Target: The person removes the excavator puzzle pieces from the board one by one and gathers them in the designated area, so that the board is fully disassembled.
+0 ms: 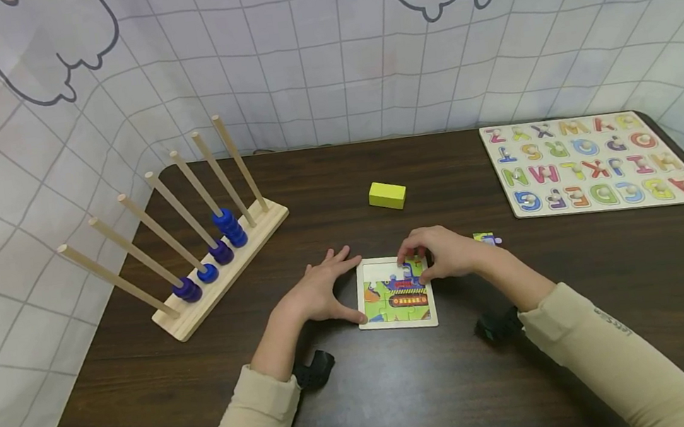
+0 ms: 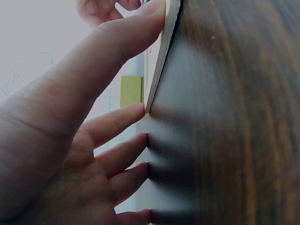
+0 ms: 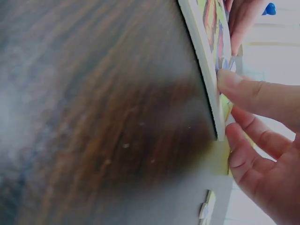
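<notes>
A framed jigsaw puzzle [image 1: 398,317] lies flat, with joined pieces in its lower part and a bare white strip at its upper left. My left hand [image 1: 319,292] is spread along its left side, thumb on the lower left corner, index fingertip at the upper left one. In the left wrist view the other fingertips touch the table. My right hand [image 1: 446,252] pinches a green and purple puzzle piece [image 1: 413,267] at the upper right of the frame. The fingers partly cover that piece. Beyond the right wrist lies a loose puzzle piece [image 1: 484,238], partly hidden by the arm.
A yellow block [image 1: 387,196] sits behind the puzzle. To the left stands a wooden peg rack [image 1: 228,277] with blue and purple rings [image 1: 230,228]. An alphabet board [image 1: 599,164] lies at the back right. Grid-patterned cloth [image 1: 322,52] hangs behind the dark table [image 1: 364,396].
</notes>
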Motion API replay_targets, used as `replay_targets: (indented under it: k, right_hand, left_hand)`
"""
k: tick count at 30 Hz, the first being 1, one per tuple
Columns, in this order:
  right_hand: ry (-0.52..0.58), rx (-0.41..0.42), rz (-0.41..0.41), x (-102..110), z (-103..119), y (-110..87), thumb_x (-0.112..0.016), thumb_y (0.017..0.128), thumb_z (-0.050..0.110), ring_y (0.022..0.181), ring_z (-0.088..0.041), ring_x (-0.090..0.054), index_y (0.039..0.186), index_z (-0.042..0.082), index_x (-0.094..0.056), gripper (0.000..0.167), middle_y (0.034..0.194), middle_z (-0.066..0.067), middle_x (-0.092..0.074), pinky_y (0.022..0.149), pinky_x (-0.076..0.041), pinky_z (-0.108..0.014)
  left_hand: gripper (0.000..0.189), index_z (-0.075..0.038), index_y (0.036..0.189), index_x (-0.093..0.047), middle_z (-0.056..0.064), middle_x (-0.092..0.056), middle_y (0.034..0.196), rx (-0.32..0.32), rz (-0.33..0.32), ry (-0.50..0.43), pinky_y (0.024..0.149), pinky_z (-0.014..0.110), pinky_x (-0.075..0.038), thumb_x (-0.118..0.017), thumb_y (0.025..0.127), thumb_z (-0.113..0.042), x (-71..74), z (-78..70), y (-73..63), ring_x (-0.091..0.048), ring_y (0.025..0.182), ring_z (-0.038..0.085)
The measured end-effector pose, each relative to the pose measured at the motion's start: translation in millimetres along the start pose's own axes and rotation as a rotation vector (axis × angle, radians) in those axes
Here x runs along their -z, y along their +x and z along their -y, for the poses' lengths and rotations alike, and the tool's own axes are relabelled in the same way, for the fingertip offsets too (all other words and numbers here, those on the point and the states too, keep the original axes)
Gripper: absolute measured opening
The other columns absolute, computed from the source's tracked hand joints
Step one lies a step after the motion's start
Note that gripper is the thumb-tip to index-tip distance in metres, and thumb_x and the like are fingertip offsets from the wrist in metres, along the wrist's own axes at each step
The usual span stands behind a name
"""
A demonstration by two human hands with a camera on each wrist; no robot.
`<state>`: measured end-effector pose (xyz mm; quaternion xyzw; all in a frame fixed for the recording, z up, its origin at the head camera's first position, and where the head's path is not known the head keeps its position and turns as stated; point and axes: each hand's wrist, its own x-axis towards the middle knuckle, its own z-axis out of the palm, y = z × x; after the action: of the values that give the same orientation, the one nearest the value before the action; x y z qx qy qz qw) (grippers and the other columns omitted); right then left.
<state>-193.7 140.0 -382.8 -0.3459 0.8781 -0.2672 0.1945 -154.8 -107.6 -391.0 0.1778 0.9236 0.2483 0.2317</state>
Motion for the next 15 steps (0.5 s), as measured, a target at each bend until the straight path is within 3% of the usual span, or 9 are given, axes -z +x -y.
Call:
replay_targets:
  k: [8,15]
  right_hand:
    - [0.027,0.051,-0.060,-1.8,-5.0,-2.2,-0.079,0.069,0.008,0.081,-0.020,-0.051,0.101,0.008,-0.068,0.034,0.094,-0.003,-0.058,0.065,-0.045,-0.027]
    - [0.036,0.035,-0.076,-3.6,-8.4,-1.9,-0.080,0.069,0.009,0.079,-0.018,-0.050,0.102,0.010,-0.069,0.034,0.093,-0.001,-0.059,0.062,-0.044,-0.026]
  left_hand:
    - [0.095,-0.019,0.143,-0.034,0.002,-0.015,0.152,-0.005,-0.007,0.003,0.107,0.053,-0.004,-0.083,0.063,-0.038,0.1,0.1,-0.7,-0.004,0.139,0.022]
    - [0.096,-0.020,0.143,-0.034,0.001,-0.015,0.152,-0.005,-0.003,0.002,0.107,0.053,-0.003,-0.083,0.063,-0.039,0.3,0.1,-0.6,-0.004,0.139,0.021]
